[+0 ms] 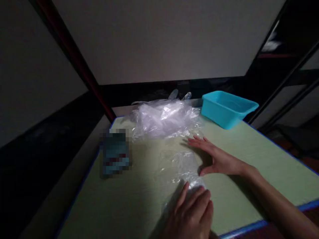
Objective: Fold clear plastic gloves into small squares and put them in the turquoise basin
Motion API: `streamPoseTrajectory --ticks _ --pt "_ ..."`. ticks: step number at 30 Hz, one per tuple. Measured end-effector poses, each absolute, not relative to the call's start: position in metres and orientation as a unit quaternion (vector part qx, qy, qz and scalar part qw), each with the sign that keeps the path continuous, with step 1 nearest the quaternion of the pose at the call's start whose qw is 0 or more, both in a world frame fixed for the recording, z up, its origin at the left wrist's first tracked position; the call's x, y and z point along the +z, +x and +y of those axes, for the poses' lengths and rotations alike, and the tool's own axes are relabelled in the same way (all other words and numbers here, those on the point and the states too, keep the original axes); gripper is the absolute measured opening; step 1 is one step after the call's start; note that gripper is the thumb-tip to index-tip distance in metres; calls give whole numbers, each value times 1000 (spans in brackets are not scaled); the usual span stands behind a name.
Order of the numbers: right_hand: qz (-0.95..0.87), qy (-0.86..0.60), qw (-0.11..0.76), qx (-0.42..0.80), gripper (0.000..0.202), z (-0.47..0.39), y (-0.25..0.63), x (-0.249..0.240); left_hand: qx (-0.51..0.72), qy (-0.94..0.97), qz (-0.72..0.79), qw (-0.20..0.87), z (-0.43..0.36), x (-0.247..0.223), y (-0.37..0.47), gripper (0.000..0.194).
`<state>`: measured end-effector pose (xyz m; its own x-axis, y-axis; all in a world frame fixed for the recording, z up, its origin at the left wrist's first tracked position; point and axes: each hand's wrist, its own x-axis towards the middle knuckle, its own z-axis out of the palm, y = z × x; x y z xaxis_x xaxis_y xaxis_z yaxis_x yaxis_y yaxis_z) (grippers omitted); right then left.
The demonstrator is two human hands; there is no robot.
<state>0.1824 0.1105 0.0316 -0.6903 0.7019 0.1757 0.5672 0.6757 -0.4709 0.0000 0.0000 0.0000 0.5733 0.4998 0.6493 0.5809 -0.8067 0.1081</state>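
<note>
A crinkled piece of thin clear plastic (185,162) lies flat on the pale table; whether it is a bag or a glove I cannot tell. My left hand (191,212) rests palm down over its near end, fingers stretched forward and covering part of it. Just beyond the plastic's right edge, my right hand (214,157) is open, with thumb and fingers spread towards the left. Behind both hands sits a loose heap of clear plastic gloves (164,118), a few glove fingers sticking up at its back.
A turquoise plastic basin (221,113) stands at the table's back right. On the left edge lies a dark, pixelated flat item (116,154). The table (119,202) has blue edging, and a pale panel (161,43) rises behind it.
</note>
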Motion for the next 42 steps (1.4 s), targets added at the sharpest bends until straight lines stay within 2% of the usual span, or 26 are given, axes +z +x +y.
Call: streamPoseTrajectory --ticks 6,13,16,20,25,28,33,42 --pt "-876 -402 201 176 75 115 190 24 -333 -892 -299 66 0 -10 0 26" --pt "-877 -409 233 94 46 114 184 22 -246 -928 -279 40 1 7 -7 31" --pt "-881 -389 247 109 37 106 177 27 -222 -933 -282 22 0 19 -15 35" --pt "-915 -342 171 126 54 87 166 34 -201 -919 -340 -21 1 31 -36 66" --pt "-944 -308 79 83 79 67 157 31 -142 -894 -420 -58 16 44 -60 84" --pt "-949 -301 77 57 84 63 154 25 -112 -907 -402 -63 32 47 -56 85" --pt "-944 -314 101 21 79 67 150 14 -73 -910 -401 -72 52 38 -41 88" --pt "-939 -322 116 26 83 68 152 10 -21 -907 -418 -48 52 26 -52 91"
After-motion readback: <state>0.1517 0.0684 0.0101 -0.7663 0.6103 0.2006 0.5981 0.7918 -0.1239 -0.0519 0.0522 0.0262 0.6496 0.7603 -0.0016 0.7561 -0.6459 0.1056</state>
